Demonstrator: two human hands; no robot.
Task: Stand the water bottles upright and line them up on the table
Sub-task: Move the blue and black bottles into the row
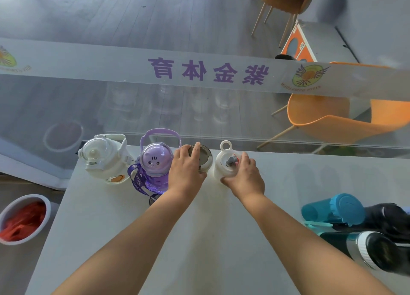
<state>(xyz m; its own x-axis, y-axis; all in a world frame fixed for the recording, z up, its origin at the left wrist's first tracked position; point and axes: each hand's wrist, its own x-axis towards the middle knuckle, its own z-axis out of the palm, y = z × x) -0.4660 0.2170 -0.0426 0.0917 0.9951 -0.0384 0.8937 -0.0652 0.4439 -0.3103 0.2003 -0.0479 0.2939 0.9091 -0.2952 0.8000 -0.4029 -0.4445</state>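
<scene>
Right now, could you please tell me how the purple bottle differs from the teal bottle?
The purple bottle stands upright at the far edge of the table; the teal bottle lies on its side near the right edge. The purple bottle has a clear domed lid and a loop handle; the teal bottle has an opaque ridged cap. Both rest on the table.

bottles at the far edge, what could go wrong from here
1. The row stands right by the far edge of the table; a nudge from the left hand on the steel-lidded bottle or the right hand on the small white bottle might tip one off.
2. The strap of the purple bottle trails beside the left wrist and could snag.
3. The teal bottle lies on its side and may roll.
</scene>
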